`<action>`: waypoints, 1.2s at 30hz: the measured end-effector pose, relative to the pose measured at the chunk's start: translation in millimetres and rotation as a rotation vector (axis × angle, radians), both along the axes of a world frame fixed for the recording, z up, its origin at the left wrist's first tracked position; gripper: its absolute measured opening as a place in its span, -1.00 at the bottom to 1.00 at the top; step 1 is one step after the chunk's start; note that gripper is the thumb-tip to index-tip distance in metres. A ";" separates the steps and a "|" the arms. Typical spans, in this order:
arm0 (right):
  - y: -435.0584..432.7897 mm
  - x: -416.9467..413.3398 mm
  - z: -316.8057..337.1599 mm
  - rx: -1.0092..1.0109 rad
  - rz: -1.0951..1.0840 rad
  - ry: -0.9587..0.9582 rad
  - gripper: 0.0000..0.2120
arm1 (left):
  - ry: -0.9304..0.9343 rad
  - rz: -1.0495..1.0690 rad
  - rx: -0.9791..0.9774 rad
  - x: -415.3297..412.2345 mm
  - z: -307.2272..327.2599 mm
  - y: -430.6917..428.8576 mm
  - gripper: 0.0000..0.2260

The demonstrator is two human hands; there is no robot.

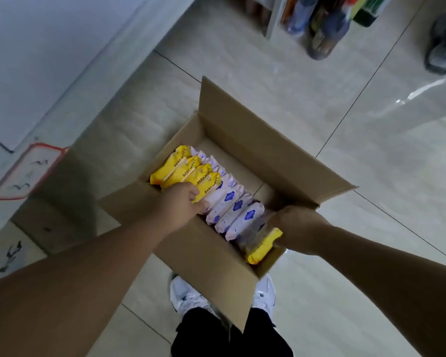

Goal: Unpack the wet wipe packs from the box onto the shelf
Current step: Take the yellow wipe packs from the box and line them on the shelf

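Note:
An open cardboard box (268,150) stands on the tiled floor at my feet. Inside it, several yellow baby wipe packs (177,168) stand in a row at the far left end, with white packs printed with blue clouds (232,202) beside them. My left hand (183,204) reaches into the box and its fingers curl round the nearest yellow pack in that row. My right hand (296,225) grips a yellow pack (264,247) at the box's near right corner, with blurred packs next to it.
A white shelf unit (273,19) with bottles stands at the top of the view, a dark bottle (327,29) on the floor before it. A red-edged sign (26,171) lies on the low ledge at left. My white shoes (188,297) are just under the box.

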State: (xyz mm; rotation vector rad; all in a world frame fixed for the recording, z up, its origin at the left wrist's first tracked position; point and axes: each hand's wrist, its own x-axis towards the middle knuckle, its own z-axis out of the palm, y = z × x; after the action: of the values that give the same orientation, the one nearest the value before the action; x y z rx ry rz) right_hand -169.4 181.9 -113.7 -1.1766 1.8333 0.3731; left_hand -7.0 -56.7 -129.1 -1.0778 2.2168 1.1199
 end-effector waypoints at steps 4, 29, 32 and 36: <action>-8.9 1.4 -33.5 0.028 0.132 -0.033 -0.45 | -0.027 -0.019 -0.064 -3.2 -43.0 -4.0 -0.45; -47.2 -3.8 -87.1 0.028 0.140 -0.175 -0.66 | 0.030 -0.305 -0.238 -8.8 -88.4 -27.1 -0.79; -48.5 -10.3 -64.0 0.022 0.009 -0.203 -0.66 | 0.133 -0.212 -0.126 -5.0 -78.7 -30.4 -0.71; -54.0 -25.8 -11.1 0.009 -0.096 -0.199 -0.69 | 0.181 -0.087 0.015 -16.6 -29.9 -34.7 -0.72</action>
State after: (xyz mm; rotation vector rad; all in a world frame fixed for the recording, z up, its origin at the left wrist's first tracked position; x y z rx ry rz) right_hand -195.2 127.9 -124.8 -1.0752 1.7057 0.2017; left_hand -23.6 -91.4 -159.0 -0.8954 2.3651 1.2376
